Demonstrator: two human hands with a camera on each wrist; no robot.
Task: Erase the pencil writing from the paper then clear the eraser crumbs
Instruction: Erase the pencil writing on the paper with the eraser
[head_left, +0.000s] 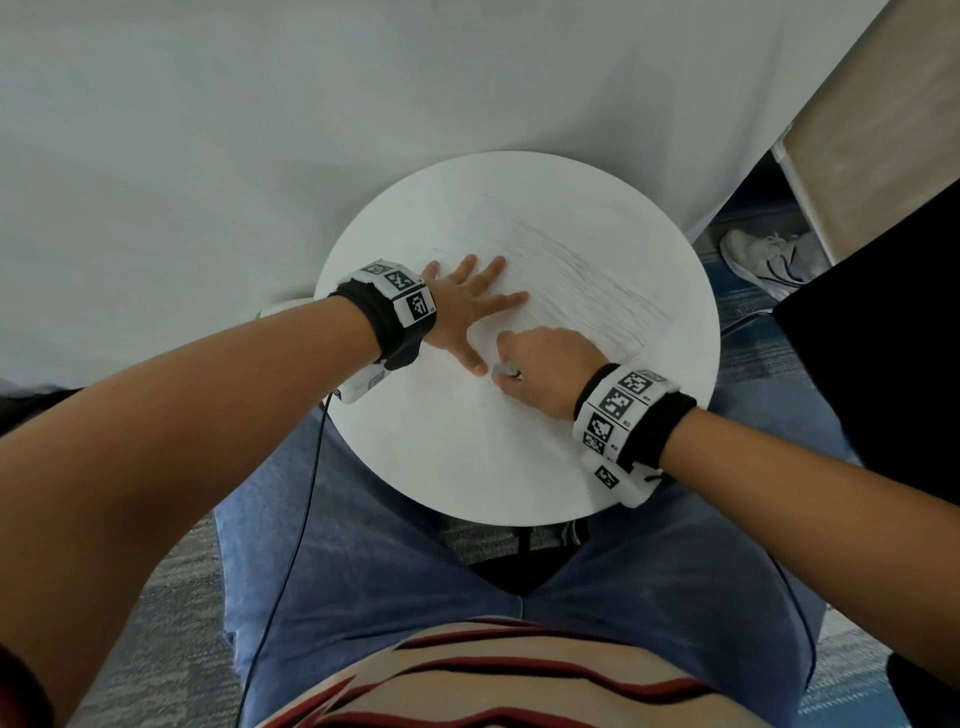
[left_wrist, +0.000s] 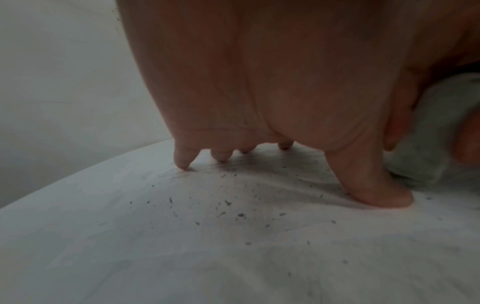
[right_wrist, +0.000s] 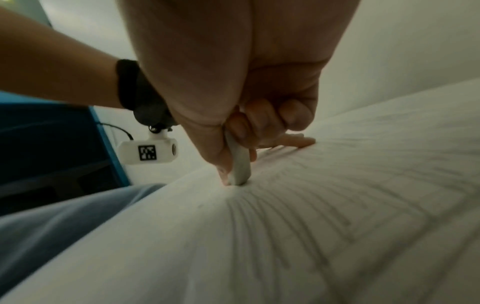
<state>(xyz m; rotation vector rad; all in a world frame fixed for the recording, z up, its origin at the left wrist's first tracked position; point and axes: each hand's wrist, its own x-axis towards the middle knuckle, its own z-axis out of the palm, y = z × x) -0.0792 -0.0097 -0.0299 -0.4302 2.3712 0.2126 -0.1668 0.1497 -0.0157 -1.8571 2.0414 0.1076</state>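
Observation:
A white sheet of paper (head_left: 582, 270) with grey pencil scribble lines lies on a round white table (head_left: 457, 467). My left hand (head_left: 467, 306) lies flat on the paper with its fingers spread, pressing it down. My right hand (head_left: 540, 364) pinches a white eraser (head_left: 505, 370) between thumb and fingers, just right of my left thumb. The eraser's tip (right_wrist: 240, 174) touches the paper (right_wrist: 337, 205). Dark eraser crumbs (left_wrist: 233, 209) are scattered on the paper under my left palm (left_wrist: 259, 82). The eraser (left_wrist: 428, 144) shows blurred at the right of the left wrist view.
The table stands over my lap, against a white wall (head_left: 260, 130). A cable (head_left: 306, 493) hangs from my left wrist band down past the table's left edge. A white shoe (head_left: 769, 260) lies on the floor at the far right, beside a black object (head_left: 883, 364).

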